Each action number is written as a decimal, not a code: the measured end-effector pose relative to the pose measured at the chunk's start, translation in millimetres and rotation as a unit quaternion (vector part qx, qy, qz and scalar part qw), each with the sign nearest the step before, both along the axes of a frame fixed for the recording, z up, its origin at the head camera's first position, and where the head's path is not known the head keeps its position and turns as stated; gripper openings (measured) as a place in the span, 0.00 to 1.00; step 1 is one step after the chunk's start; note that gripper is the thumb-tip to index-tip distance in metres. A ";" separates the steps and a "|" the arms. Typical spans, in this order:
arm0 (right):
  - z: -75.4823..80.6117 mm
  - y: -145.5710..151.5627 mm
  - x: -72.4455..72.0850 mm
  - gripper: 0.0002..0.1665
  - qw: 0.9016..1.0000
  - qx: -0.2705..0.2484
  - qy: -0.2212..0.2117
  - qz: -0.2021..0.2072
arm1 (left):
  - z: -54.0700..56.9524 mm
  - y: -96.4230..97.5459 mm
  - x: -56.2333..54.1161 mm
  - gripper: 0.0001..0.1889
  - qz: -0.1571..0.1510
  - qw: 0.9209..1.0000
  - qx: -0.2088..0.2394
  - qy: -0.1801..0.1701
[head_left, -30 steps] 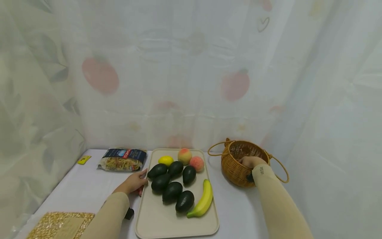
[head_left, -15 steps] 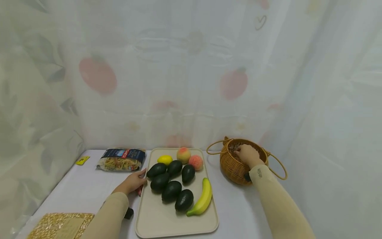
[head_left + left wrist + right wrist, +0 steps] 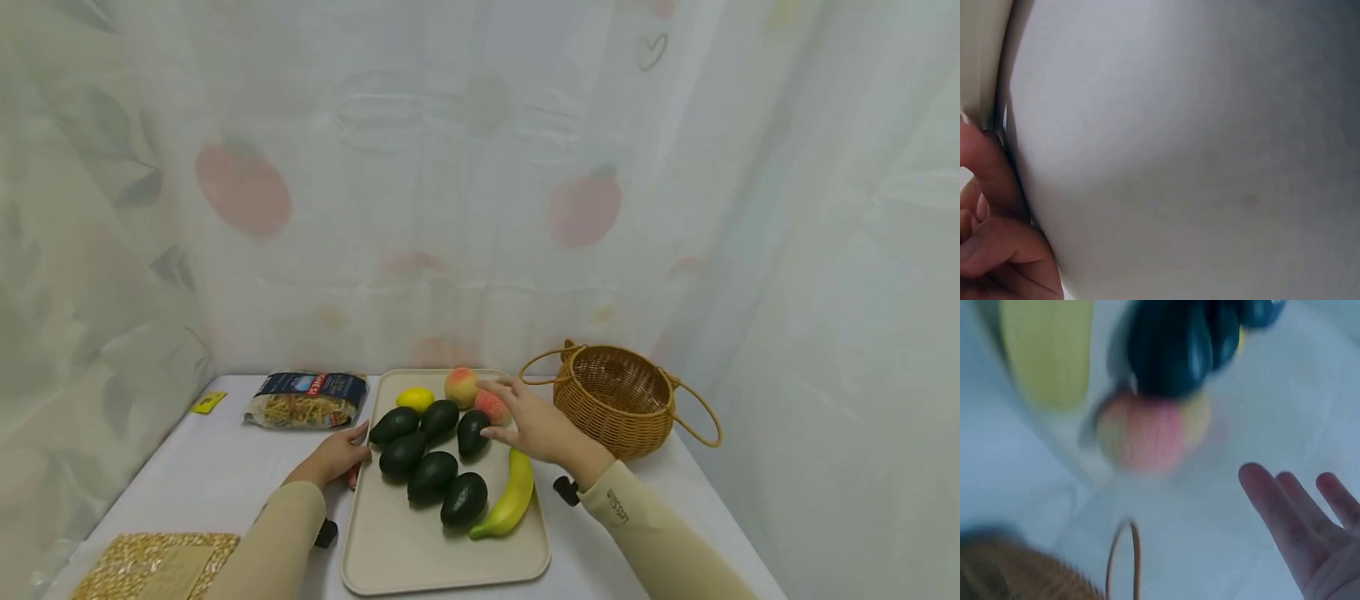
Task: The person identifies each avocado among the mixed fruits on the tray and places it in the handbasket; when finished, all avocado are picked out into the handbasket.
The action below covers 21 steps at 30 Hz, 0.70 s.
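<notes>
My left hand [image 3: 333,458] grips the left rim of a beige tray [image 3: 442,571]; curled fingers [image 3: 1004,244] show against that rim in the left wrist view. Over the tray's right side reaches my right hand [image 3: 540,429], fingers spread and holding nothing. Its fingertips overlap a pink peach [image 3: 491,407] in the head view; in the right wrist view they are apart from the peach [image 3: 1141,434]. Several dark green avocados [image 3: 433,477] lie mid-tray. Around them are a banana [image 3: 513,500], a lemon [image 3: 415,400] and a second, yellow-orange peach [image 3: 461,387].
A wicker basket [image 3: 618,433] with two loop handles stands right of the tray, nothing visible inside. Left of the tray lie a pasta bag [image 3: 307,402], a small yellow packet [image 3: 208,402] and a bag of yellow kernels [image 3: 142,558]. Pale curtains [image 3: 480,208] hang behind.
My right hand has come up out of the basket and moved left to above the tray's peach. The left hand has stayed at the tray rim.
</notes>
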State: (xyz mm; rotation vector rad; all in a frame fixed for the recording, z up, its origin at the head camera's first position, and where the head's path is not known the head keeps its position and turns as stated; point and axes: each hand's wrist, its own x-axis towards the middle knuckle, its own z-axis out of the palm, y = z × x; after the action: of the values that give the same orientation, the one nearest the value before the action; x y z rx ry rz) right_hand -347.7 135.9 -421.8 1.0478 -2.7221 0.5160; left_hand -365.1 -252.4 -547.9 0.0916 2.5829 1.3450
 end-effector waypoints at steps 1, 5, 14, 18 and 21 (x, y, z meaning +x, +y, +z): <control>-4.9 -5.6 6.7 0.46 1.000 0.004 -0.020 0.017 | 2.7 2.3 1.8 0.42 0.005 1.000 -0.004 0.000; -31.1 -21.2 23.6 0.45 0.996 0.011 -0.066 0.058 | 8.4 6.9 7.2 0.40 0.013 1.000 -0.018 0.006; -74.5 -32.6 38.7 0.37 0.992 0.010 -0.108 0.063 | 5.3 7.4 4.9 0.41 0.018 1.000 -0.014 -0.002; -88.1 -34.7 41.1 0.37 0.993 0.009 -0.105 0.058 | 5.9 7.4 5.7 0.41 0.018 1.000 -0.021 0.001; -94.3 -36.1 41.9 0.39 0.993 0.012 -0.103 0.052 | 6.3 6.7 5.5 0.41 0.023 0.999 -0.027 0.004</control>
State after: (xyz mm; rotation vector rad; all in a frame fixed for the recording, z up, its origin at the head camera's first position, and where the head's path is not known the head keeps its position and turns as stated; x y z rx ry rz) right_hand -305.8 99.8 -516.1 1.2108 -2.8683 0.6439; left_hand -359.6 -245.7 -541.5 0.0283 2.6402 1.2918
